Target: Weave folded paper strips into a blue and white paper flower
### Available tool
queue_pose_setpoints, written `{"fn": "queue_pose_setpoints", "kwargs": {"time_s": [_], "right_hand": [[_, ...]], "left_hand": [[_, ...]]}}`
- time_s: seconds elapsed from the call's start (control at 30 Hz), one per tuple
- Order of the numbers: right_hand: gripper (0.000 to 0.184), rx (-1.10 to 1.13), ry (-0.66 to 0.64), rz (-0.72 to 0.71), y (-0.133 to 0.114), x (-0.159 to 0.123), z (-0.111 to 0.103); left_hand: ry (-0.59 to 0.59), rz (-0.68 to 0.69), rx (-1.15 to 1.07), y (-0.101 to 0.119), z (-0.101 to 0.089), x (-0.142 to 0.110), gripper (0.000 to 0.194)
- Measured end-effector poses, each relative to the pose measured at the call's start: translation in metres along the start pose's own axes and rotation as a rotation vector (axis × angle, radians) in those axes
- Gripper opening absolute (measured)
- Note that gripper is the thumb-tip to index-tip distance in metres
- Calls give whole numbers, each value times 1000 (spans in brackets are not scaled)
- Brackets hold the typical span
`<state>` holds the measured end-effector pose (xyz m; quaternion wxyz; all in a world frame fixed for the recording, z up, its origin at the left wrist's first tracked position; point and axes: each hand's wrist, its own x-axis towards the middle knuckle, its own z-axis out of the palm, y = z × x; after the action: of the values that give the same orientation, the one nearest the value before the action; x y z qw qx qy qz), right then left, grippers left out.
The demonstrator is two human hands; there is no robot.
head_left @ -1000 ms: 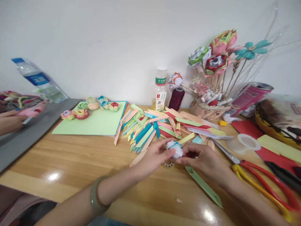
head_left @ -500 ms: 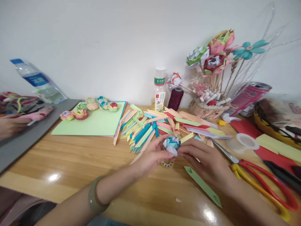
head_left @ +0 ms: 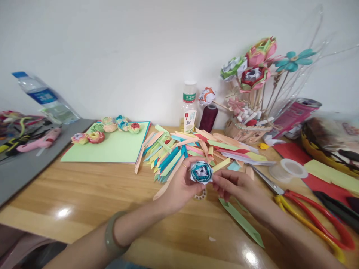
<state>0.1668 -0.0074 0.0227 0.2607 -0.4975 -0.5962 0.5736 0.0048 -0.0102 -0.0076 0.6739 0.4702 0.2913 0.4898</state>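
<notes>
A folded paper flower (head_left: pixel 201 172) in blue and white is held above the table, its spiral centre facing me. My left hand (head_left: pixel 179 183) is closed round its left side, thumb below and fingers behind. At the flower's right edge, the thumb and fingers of my right hand (head_left: pixel 235 185) pinch a white petal. Under the flower a small ring with holes (head_left: pixel 201 194) shows in part on the table. A folded green paper strip (head_left: pixel 244 224) lies below my right hand, and a pile of coloured paper strips (head_left: pixel 171 157) spreads behind both hands.
Red and yellow scissors (head_left: pixel 311 213) and a tape roll (head_left: pixel 288 170) lie at right. Several small paper flowers (head_left: pixel 96 137) sit on green paper (head_left: pixel 103 154). A pink glue gun (head_left: pixel 42 142) rests on a grey mat (head_left: pixel 36 166). Bottles, thread and a flower basket (head_left: pixel 246 130) stand along the wall.
The paper flower has tipped so its centre faces me. My right hand has shifted slightly at its edge. Another person's hand at far left has left the glue gun and the view.
</notes>
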Motion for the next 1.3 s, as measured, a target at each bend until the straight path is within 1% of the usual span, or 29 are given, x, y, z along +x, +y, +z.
{"fn": "queue_pose_setpoints", "kwargs": {"time_s": [0.17, 0.23, 0.4, 0.5, 0.67, 0.8, 0.87, 0.97, 1.03, 1.13, 1.2, 1.3], "right_hand": [[31, 27, 46, 38, 1, 0, 1], [27, 13, 52, 36, 1, -1, 0], [16, 31, 38, -59, 3, -3, 2], [11, 50, 64, -125, 3, -2, 4], [10, 112, 74, -187, 5, 0, 5], [15, 239, 47, -158, 8, -1, 7], [18, 291, 37, -152, 8, -1, 7], [21, 312, 47, -163, 8, 1, 5], [20, 337, 79, -194, 9, 2, 3], [16, 393, 153, -253, 12, 2, -2], [12, 388, 193, -273, 14, 1, -5], [7, 295, 205, -282, 14, -1, -5]], "left_hand": [[-52, -13, -20, 2, 0, -2, 49], [-56, -41, -52, 3, 1, -3, 46], [-8, -119, -203, 4, 1, -3, 34], [4, -173, -319, 5, 0, -3, 33], [-10, -197, -408, 7, -2, -3, 36], [-23, -180, -447, 8, -2, -3, 37], [-30, -166, -445, 9, -2, -2, 39], [-35, -164, -426, 10, -1, -2, 49], [-46, -170, -417, 11, -2, -2, 55], [-59, -191, -400, 12, -3, -1, 59], [-63, -198, -383, 12, -3, -1, 62], [-72, -203, -366, 12, -3, -1, 65]]}}
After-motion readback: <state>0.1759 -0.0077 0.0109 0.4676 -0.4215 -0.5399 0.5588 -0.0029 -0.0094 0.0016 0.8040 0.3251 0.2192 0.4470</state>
